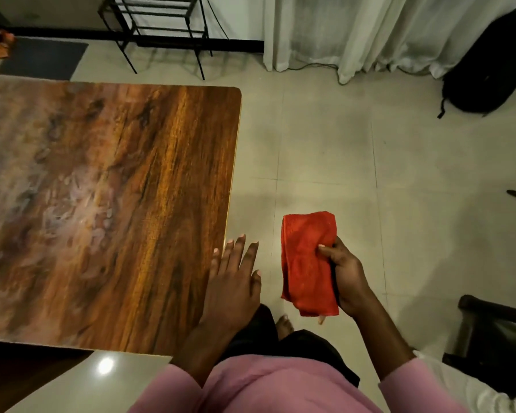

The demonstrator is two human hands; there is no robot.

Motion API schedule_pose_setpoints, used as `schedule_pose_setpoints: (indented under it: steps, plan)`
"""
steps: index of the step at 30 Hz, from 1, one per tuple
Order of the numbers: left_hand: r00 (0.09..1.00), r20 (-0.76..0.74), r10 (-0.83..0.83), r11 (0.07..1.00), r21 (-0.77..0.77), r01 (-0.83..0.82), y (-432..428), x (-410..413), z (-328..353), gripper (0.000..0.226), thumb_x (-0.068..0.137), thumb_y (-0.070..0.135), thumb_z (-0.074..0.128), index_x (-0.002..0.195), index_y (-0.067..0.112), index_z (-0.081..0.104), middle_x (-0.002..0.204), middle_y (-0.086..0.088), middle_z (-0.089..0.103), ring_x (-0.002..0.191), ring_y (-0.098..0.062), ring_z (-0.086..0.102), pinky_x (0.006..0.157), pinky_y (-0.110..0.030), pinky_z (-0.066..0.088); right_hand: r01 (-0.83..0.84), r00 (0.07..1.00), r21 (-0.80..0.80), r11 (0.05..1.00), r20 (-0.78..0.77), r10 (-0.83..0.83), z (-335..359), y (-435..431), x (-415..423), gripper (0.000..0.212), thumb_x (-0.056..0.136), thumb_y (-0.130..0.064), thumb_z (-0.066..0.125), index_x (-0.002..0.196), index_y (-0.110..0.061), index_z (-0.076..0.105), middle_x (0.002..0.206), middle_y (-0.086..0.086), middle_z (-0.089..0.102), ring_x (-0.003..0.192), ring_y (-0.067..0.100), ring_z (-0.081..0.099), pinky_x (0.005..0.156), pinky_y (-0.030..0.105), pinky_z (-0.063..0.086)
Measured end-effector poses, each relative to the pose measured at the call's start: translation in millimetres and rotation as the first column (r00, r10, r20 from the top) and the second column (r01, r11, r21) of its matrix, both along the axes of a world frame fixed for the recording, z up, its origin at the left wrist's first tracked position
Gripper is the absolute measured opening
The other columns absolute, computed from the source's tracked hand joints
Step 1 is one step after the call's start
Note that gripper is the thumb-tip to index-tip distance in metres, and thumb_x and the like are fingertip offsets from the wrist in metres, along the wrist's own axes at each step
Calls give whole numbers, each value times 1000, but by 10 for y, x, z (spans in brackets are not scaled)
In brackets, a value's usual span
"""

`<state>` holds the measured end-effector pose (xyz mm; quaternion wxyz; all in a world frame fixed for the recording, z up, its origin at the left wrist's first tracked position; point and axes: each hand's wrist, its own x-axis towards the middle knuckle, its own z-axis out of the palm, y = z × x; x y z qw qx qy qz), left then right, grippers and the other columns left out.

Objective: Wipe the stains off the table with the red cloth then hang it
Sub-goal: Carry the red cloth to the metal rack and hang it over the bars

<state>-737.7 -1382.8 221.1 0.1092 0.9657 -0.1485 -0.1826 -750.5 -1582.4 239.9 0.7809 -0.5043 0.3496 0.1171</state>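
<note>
A folded red cloth [307, 263] hangs over the floor to the right of the wooden table [149, 180], and my right hand [347, 281] is shut on its right edge. My left hand [234, 278] is flat with fingers spread, by the table's right edge near the front corner, holding nothing. Pale smeary streaks [72, 210] show on the left and middle of the tabletop.
A black metal rack [161, 28] stands beyond the table by the wall. White curtains [370, 31] hang at the back right, with a black backpack [489, 64] beside them. A dark chair [495, 332] is at my right. A dark mat [42, 58] lies far left.
</note>
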Motion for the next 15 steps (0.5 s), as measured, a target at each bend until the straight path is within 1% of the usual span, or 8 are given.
schedule_pose_setpoints:
  steps: [2,4,6,9,10,13,15]
  plan:
    - [1000,2,22,1000,10,-22,-91,143,5,62,95,42,18,155,25,13,163,-3,6,150,-23,5,121,-45,4,26,1000,-13,1000,0,-26,-13,-83,163,24,96,-12,43,113,-25,55,113,9,65,102,33,62,80,45,54]
    - [999,7,46,999,-16,-45,-193,280,-14,64,93,43,20,154,24,17,162,-5,11,150,-24,9,121,-46,6,55,998,-27,998,1,-55,-35,-184,322,24,96,-12,43,113,-23,55,114,10,64,103,34,61,81,47,53]
    - [998,30,63,997,-47,-62,-315,472,-39,61,95,42,23,152,21,25,160,-8,20,148,-27,18,120,-49,12,71,997,-41,997,15,-70,-12,-310,532,25,95,-12,43,114,-23,55,116,11,63,104,36,61,81,48,53]
    - [995,96,17,1000,-14,-15,-461,867,-58,60,93,42,27,147,17,39,152,-13,37,140,-33,37,113,-54,28,66,997,-84,994,42,-63,37,-474,882,26,94,-14,45,116,-25,54,118,10,61,105,37,60,78,49,54]
    - [994,112,-2,1000,1,2,-497,1036,-52,61,92,42,28,145,17,40,150,-14,40,138,-34,40,111,-55,31,66,997,-100,993,47,-61,53,-525,1032,26,94,-15,45,117,-25,54,118,9,61,105,37,60,78,49,54]
    - [991,131,-26,999,30,22,-591,1558,-11,61,91,44,32,146,18,39,150,-13,40,137,-34,40,111,-54,31,69,997,-141,988,56,-61,110,-629,1484,25,96,-22,45,120,-24,53,118,9,61,104,37,60,77,49,54]
    - [986,161,-34,999,44,27,-646,1898,-1,62,91,46,40,147,20,37,151,-12,39,138,-33,40,111,-52,28,71,996,-159,985,68,-61,149,-677,1791,24,96,-29,46,119,-23,53,118,9,61,104,36,60,81,52,53]
